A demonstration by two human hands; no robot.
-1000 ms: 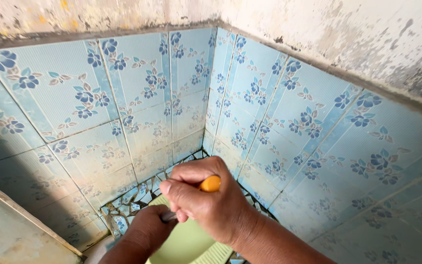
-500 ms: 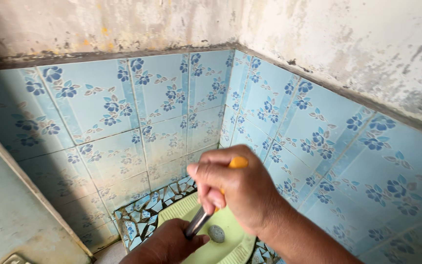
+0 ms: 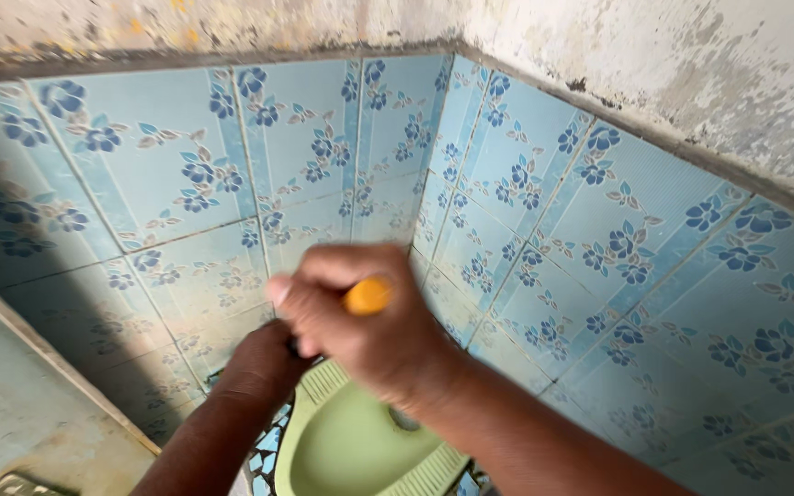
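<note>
My right hand (image 3: 360, 326) is closed around a tool with an orange handle (image 3: 367, 296); only the handle's end shows above my fist. My left hand (image 3: 264, 363) sits just below and left of it, at the tool's dark shaft, its fingers hidden behind my right hand. Both hands hover over the back rim of a light green squat toilet pan (image 3: 346, 450) set in the floor. The picture is blurred by motion.
Light blue wall tiles with dark blue flowers (image 3: 553, 211) meet in a corner behind my hands. Above them is stained, peeling plaster (image 3: 691, 64). A grey concrete ledge (image 3: 20, 404) runs along the left. Broken-tile mosaic floor (image 3: 264, 455) borders the pan.
Both hands have moved up and to the left over the pan. The tool's metal shaft, visible half a second ago, is now hidden. The view has shifted slightly.
</note>
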